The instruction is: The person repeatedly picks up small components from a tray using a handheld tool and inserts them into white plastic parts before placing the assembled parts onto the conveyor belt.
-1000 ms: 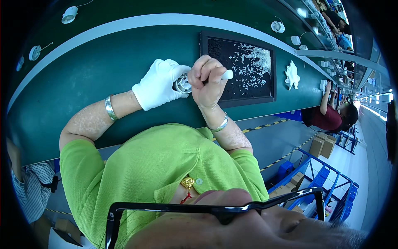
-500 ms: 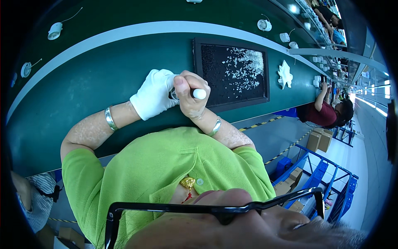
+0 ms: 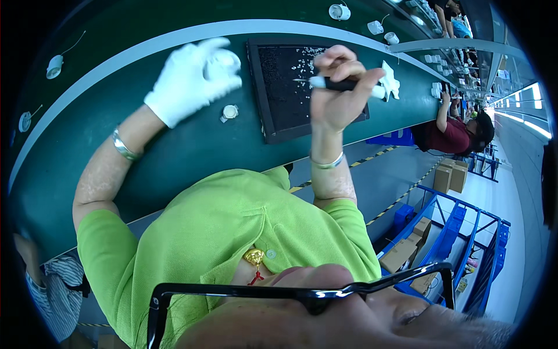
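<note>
- The left hand [image 3: 195, 78], in a white fabric glove, is raised over the green work surface [image 3: 87, 116] with its fingers curled round a small round white part [image 3: 225, 60]; the part sits at the fingertips, where the glove keeps bare skin off it.
- The right hand [image 3: 340, 87] is bare and clenched round a slim black pen-like tool with a white end [image 3: 343, 84]. The tool lies crosswise through the fist, its thin tip pointing toward the gloved hand; the bare fingers seem to allow a firm, fine hold on so thin a shaft.
- Directly beyond and below the right fist lies a black rectangular tray [image 3: 273, 116] scattered with tiny pale pieces [image 3: 293, 61]; it lies close under the tool, probably so that the pieces are within easy reach of the tip.
- A second small white round part [image 3: 230, 111] rests on the green surface just below the gloved hand, between it and the tray's near edge, touching neither.
- More white round parts with thin leads [image 3: 54, 65] lie along the far side of the surface, well apart from both hands.
- A crumpled white glove-like cloth [image 3: 390, 81] lies just past the right fist, beside the tray.
- Another person in a dark red shirt [image 3: 450, 131] works further down the line, well away from the right hand.
</note>
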